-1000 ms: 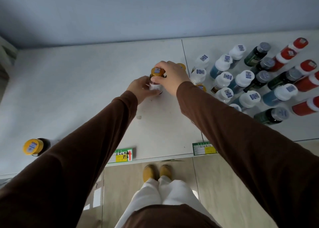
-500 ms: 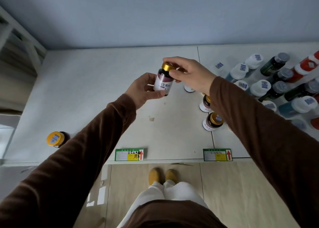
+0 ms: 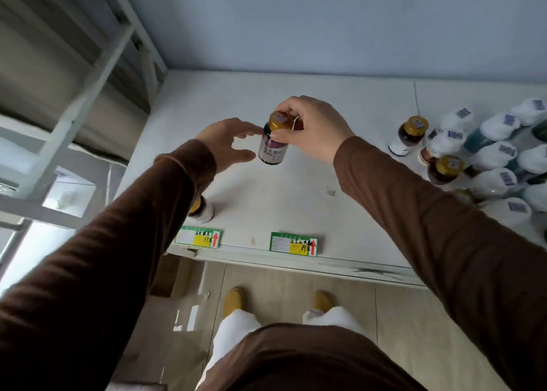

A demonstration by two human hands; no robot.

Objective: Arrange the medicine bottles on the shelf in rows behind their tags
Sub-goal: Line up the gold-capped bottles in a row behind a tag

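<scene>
My right hand (image 3: pixel 315 127) grips a dark bottle with a gold cap (image 3: pixel 273 146) by the cap, holding it above the white shelf (image 3: pixel 296 195). My left hand (image 3: pixel 228 142) is just left of the bottle, fingers spread, not holding it. Another gold-capped bottle (image 3: pixel 202 210) stands behind the left green tag (image 3: pixel 199 236), partly hidden by my left sleeve. A second green tag (image 3: pixel 294 244) sits at the shelf's front edge. More gold-capped bottles (image 3: pixel 410 134) stand at the right.
Several white-capped bottles (image 3: pixel 497 154) crowd the shelf's right side. A white metal rack frame (image 3: pixel 88 74) rises at the left. The grey wall closes the shelf's back. Below the shelf edge are the floor and my yellow shoes (image 3: pixel 233 300).
The bottle was lifted from the group and carried left across the shelf. My left hand let go of it and opened. The view swung left, showing the rack and a second tag.
</scene>
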